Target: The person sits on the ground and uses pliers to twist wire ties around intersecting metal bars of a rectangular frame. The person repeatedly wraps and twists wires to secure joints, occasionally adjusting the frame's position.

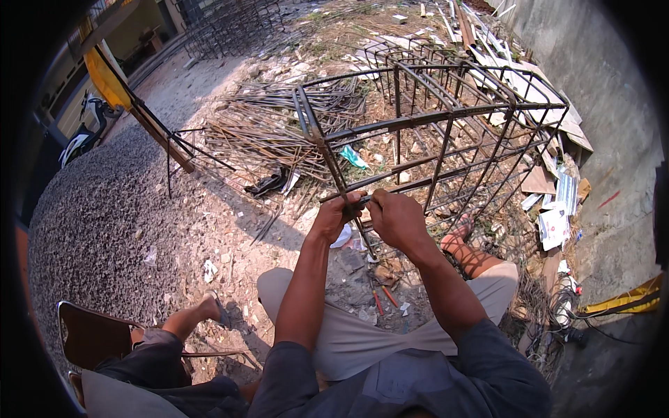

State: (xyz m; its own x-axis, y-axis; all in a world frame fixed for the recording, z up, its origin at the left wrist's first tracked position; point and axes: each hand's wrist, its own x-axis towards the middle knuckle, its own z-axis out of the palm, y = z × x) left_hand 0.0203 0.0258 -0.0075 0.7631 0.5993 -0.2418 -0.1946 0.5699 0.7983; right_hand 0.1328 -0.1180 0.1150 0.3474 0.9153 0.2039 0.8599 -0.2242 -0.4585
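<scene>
At the near end of a rusty steel cage (453, 112), the two bare hands are held close together, just beside each other. The left hand (336, 220) is closed round a bar of the cage, thumb and fingers wrapped in near the meeting of two rods. Just right of it, the right hand (397, 219) is bunched into a loose fist, with a small grey piece (365, 200) showing at its fingertips; it is too small to tell what it is. From the grip, the cage stretches up and away to the right, its long bars joined by square hoops.

Just above the grip, on the ground, lies a green wrapper (353, 157). Up and left of it are a dark cloth (267, 183) and a heap of loose rods (268, 136). Well left of the hands rises a gravel pile (115, 216). Below the grip lie two orange sticks (390, 297). Far to the right stands a concrete wall (620, 146). Down and left, another person's leg (187, 318) shows beside a brown chair (90, 336).
</scene>
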